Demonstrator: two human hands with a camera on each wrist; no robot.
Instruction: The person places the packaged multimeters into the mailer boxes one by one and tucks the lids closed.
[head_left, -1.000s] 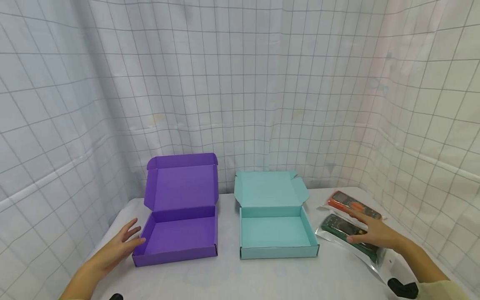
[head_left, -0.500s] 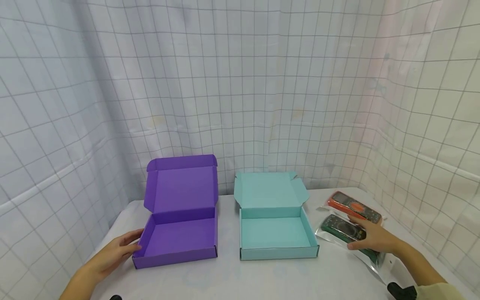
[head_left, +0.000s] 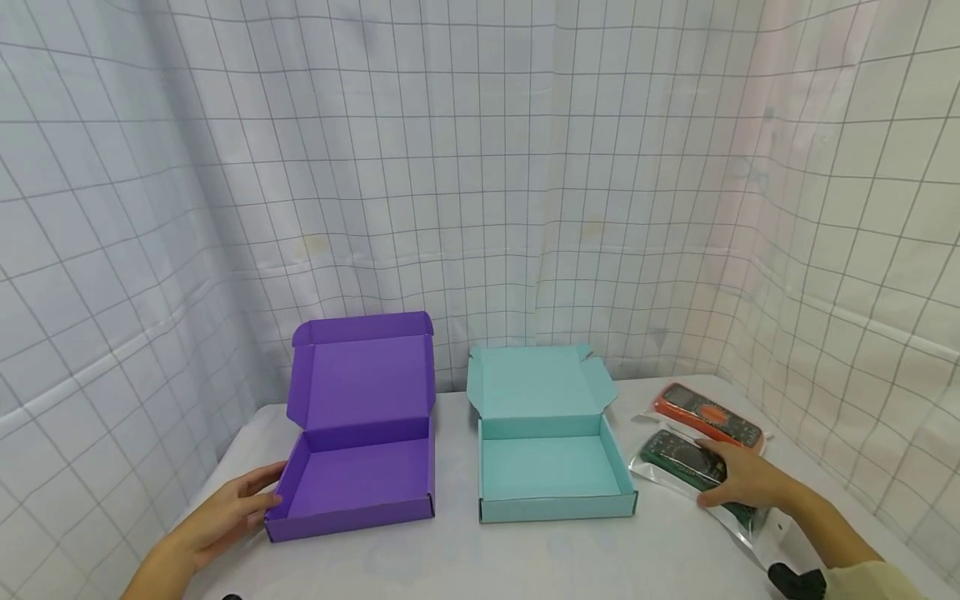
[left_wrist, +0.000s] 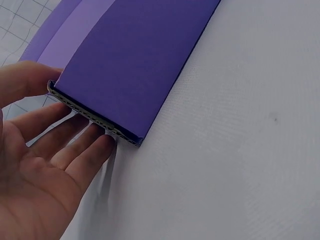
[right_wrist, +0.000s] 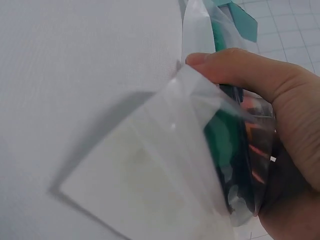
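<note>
Currently, the left hand grips the left wall of the purple box, lid raised, at the desk's left. The right hand grasps the bagged green meter at right, nearer than the orange meter. The teal box stands between.

L grip holding purple box, thumb @ rim, wht cloth

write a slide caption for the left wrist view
Left hand grips a purple box by its side on a white surface.
</note>
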